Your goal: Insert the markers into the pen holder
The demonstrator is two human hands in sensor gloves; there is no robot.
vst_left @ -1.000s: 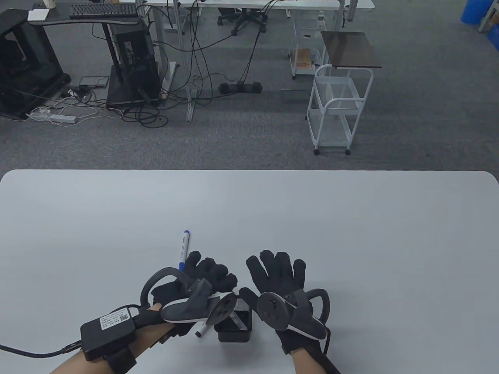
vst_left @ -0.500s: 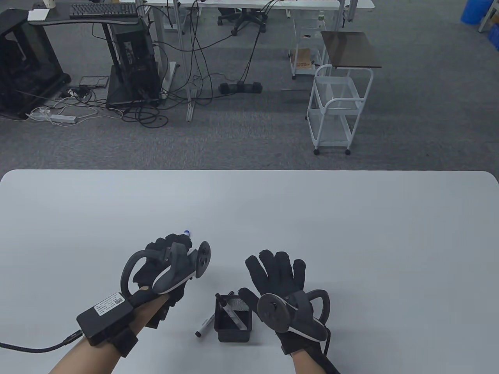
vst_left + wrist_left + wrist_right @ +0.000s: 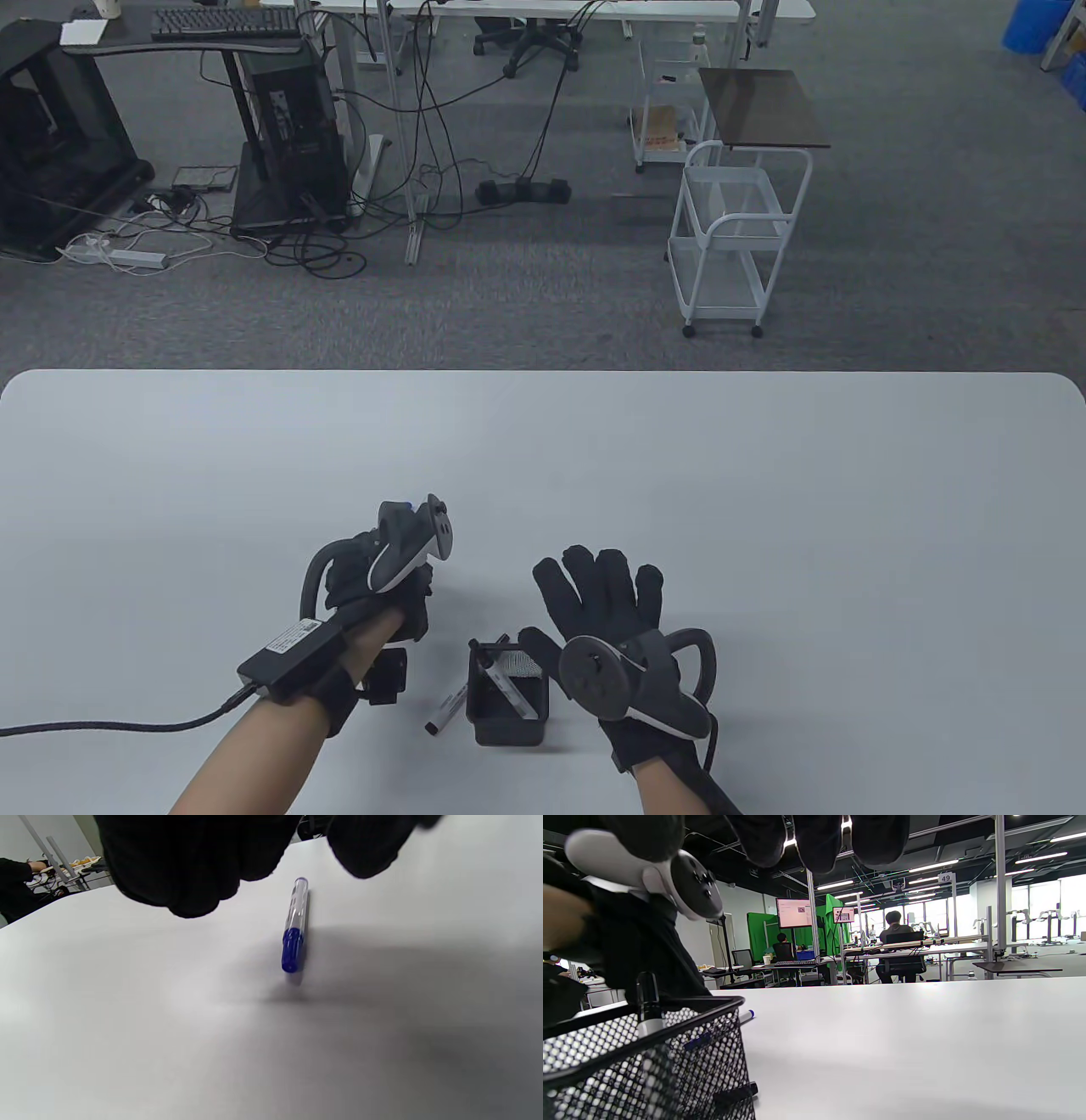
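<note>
The black mesh pen holder (image 3: 507, 722) stands near the table's front edge, with one black marker (image 3: 506, 683) leaning inside it. A second black marker (image 3: 445, 713) lies on the table against the holder's left side. A blue-capped marker (image 3: 295, 925) lies on the table under my left hand (image 3: 394, 564). In the left wrist view the fingers (image 3: 191, 870) and thumb hang just above the blue marker without touching it. My right hand (image 3: 598, 594) rests flat and spread, right of the holder. The right wrist view shows the holder (image 3: 649, 1060) and the marker in it (image 3: 647, 1001).
The white table (image 3: 764, 509) stretches far and right of the hands. A cable (image 3: 102, 727) runs from my left wrist unit to the left edge. Beyond the table's far edge are the floor, desks and a white cart (image 3: 734, 238).
My left hand left the holder, where a black marker now leans, moved forward and left, and tipped down over the blue marker. The right hand has not moved.
</note>
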